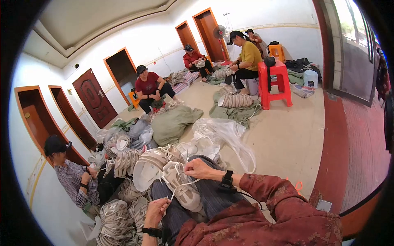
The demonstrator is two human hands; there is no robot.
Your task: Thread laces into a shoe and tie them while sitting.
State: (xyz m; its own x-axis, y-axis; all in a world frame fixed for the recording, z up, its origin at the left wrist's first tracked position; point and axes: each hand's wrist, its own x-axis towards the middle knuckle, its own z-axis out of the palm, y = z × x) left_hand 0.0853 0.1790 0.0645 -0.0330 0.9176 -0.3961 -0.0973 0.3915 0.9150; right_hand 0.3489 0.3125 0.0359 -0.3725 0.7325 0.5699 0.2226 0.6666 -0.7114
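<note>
A beige and white shoe upper (184,192) lies across my lap, on dark striped trousers. A white shoelace (180,185) runs loose over it in a curve. My left hand (156,210), at the shoe's near left, is closed in a pinch on one end of the lace. Beside the shoe's far right edge my right hand (198,169) is closed, fingertips pressed together at the lacing; the lace seems to pass into them, though the grip is partly hidden. More shoe uppers (149,164) rest just beyond my knees.
Stacked uppers (117,223) crowd my left side. Ahead lie a green sack (175,123) and clear plastic bags (223,137). A red stool (275,85) stands at the far right. A person in a striped shirt (76,180) sits at left; several others sit working farther off.
</note>
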